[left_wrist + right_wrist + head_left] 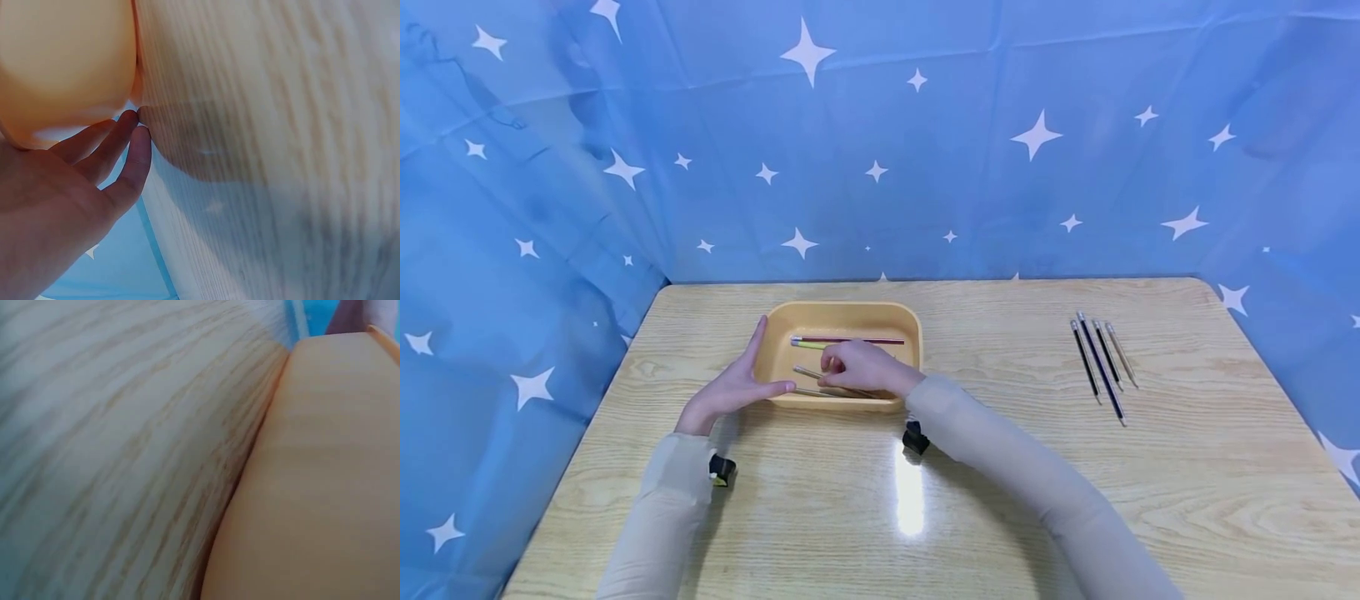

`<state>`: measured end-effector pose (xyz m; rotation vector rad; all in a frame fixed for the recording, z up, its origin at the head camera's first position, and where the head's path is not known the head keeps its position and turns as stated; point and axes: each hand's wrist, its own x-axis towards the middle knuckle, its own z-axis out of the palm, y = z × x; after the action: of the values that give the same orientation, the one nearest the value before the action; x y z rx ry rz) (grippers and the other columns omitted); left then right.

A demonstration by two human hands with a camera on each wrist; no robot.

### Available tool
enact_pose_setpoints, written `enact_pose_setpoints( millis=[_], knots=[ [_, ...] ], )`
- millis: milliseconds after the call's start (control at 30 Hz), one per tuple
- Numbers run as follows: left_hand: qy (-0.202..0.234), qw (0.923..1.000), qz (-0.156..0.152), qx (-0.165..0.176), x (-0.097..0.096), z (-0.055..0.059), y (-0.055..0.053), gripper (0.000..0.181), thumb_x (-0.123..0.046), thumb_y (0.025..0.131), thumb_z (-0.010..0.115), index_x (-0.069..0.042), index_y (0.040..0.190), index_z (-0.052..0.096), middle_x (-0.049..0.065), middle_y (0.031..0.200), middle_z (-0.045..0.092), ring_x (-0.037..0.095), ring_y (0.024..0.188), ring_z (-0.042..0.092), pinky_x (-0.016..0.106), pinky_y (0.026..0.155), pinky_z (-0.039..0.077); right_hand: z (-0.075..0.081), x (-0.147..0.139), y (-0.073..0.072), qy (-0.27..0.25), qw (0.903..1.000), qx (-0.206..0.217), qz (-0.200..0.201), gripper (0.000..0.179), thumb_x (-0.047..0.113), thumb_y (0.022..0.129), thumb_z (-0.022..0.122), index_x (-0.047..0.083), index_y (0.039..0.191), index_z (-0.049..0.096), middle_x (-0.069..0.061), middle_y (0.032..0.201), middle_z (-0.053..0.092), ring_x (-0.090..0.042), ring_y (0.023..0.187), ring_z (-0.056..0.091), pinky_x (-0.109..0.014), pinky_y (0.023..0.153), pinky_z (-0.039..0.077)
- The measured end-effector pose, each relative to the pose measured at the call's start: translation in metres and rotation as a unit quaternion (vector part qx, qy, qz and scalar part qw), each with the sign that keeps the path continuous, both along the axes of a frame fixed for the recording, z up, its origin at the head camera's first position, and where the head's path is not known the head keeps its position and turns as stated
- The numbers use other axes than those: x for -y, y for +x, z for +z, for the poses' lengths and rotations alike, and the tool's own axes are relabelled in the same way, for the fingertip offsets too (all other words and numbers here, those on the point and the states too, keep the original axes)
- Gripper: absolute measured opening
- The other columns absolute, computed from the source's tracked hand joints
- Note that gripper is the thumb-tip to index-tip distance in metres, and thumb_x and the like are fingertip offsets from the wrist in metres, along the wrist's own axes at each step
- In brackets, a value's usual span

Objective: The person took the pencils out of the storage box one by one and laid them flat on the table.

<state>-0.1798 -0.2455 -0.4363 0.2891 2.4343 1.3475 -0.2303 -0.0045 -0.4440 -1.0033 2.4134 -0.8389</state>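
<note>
A yellow-orange plastic tray (910, 327) stands at the table's back left, with several pencils inside. My left hand (735, 390) spans its left front corner, thumb at the front rim and index finger along the left end. In the left wrist view, straight fingers (128, 172) rest against the tray's outer wall (69, 69). My right hand (865, 367) reaches down into the tray, its curled fingers and thumb pinching a slanted brownish pencil (805, 372). A dark red pencil (880, 341) and a yellow-green pencil (808, 344) lie behind that hand. Another pencil (820, 393) lies along the front wall.
Several dark pencils and a light brown pencil (1122, 356) lie side by side on the right of the wooden table (1000, 333). A blue curtain (940, 208) with white stars hangs behind and to both sides. The right wrist view shows mostly the tray's outer wall (325, 462).
</note>
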Motion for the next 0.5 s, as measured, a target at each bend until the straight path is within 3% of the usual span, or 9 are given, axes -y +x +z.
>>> enact_pose_setpoints(
  millis=[233, 500],
  knots=[
    [0.004, 1.0000, 0.003, 0.002, 0.0009, -0.0003, -0.0004, 0.117, -0.032, 0.084, 0.076, -0.022, 0.153, -0.019, 0.013, 0.160, -0.011, 0.038, 0.143, 0.005, 0.057, 0.112, 0.013, -0.0003, 0.0047, 0.0001, 0.053, 0.9978, -0.039, -0.005, 0.022, 0.026, 0.087, 0.074, 0.013, 0.103, 0.065, 0.008, 0.080, 0.061, -0.009, 0.073, 0.055, -0.025, 0.070, 0.046],
    [0.015, 0.9999, 0.003, -0.002, -0.0005, 0.0011, -0.0001, 0.116, -0.028, 0.084, 0.076, -0.020, 0.153, -0.018, 0.015, 0.159, -0.010, 0.039, 0.142, 0.009, 0.056, 0.112, 0.014, -0.0012, 0.0049, 0.0006, 0.050, 0.9976, -0.044, -0.016, 0.025, 0.019, 0.087, 0.075, 0.010, 0.108, 0.065, 0.007, 0.080, 0.062, -0.010, 0.076, 0.056, -0.026, 0.075, 0.047]
  ],
)
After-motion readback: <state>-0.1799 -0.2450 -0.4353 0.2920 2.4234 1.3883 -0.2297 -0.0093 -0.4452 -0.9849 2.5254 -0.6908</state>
